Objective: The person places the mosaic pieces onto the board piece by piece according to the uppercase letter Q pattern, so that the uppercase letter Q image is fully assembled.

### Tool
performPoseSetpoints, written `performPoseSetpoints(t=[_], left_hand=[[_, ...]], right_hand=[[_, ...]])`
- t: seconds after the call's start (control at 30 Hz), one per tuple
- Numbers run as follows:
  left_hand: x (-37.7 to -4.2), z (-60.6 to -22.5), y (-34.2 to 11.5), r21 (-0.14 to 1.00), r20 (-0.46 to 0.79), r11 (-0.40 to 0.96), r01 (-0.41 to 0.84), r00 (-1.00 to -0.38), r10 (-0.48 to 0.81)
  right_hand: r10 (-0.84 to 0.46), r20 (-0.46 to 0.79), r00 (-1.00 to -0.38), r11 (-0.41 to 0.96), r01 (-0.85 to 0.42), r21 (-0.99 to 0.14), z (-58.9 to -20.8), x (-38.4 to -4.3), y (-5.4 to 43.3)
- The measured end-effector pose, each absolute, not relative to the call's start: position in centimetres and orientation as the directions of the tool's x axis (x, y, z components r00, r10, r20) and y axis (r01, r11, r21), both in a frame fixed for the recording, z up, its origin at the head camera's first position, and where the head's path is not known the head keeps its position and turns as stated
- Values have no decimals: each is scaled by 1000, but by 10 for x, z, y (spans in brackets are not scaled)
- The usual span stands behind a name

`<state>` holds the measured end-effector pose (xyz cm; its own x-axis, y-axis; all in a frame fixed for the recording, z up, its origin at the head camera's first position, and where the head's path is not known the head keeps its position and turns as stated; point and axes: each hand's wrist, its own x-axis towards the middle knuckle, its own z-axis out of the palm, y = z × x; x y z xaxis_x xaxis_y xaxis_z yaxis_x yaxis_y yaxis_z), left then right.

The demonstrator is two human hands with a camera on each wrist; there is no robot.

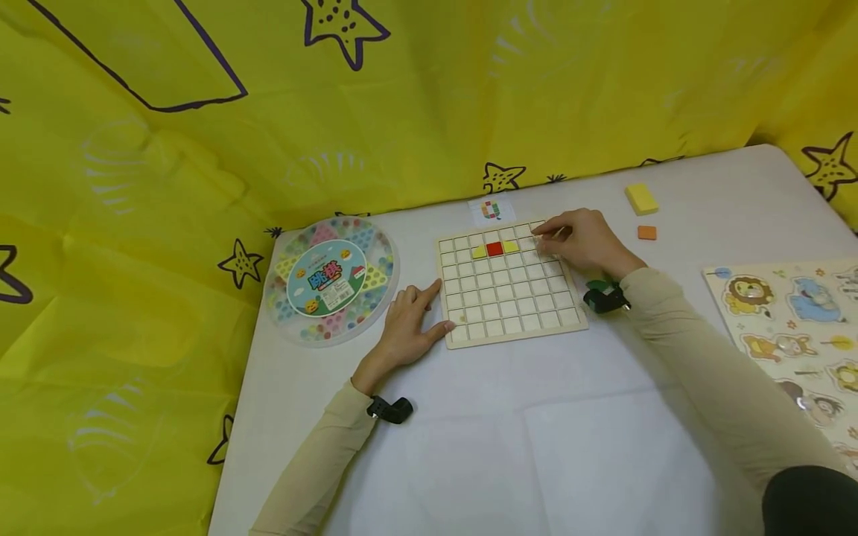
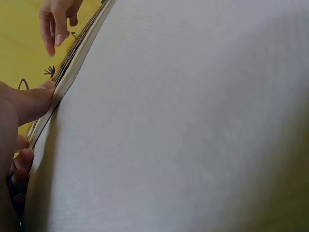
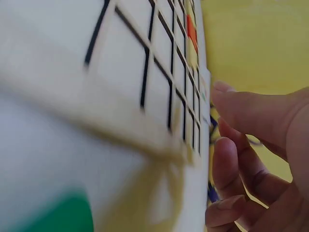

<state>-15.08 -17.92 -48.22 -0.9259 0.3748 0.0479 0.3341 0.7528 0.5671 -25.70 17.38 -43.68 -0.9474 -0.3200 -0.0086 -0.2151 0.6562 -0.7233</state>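
Observation:
A wooden grid board [image 1: 501,307] lies on the white table, with a red square tile [image 1: 494,249] between two yellow tiles, one being the left yellow tile [image 1: 479,252], in its upper rows. At the board's left edge, my left hand [image 1: 406,327] touches the frame with extended thumb and index finger. My right hand [image 1: 578,237] hovers over the upper right corner, fingers loosely bent. In the right wrist view its thumb [image 3: 251,108] and fingers stand apart with nothing visible between them. Behind the board lies a small pattern card [image 1: 491,211].
A yellow block [image 1: 641,199] and an orange piece [image 1: 646,232] lie at the back right. Something green [image 3: 63,215] sits beside the board under my right wrist. A round Chinese checkers box [image 1: 328,335] stands left, an animal puzzle board [image 1: 771,283] right. Yellow cloth [image 1: 429,112] hangs behind.

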Motion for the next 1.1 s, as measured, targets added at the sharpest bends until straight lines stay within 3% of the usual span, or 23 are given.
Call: performPoseSetpoints(t=[0.6, 1.1], left_hand=[[-150, -480, -178, 572, 43, 753, 324, -929, 367], [-151, -482, -179, 576, 46, 750, 325, -929, 367]], right_hand=[[-313, -79, -946, 759, -200, -620, -429, -234, 244], [-285, -196, -938, 834, -142, -533, -433, -224, 250]])
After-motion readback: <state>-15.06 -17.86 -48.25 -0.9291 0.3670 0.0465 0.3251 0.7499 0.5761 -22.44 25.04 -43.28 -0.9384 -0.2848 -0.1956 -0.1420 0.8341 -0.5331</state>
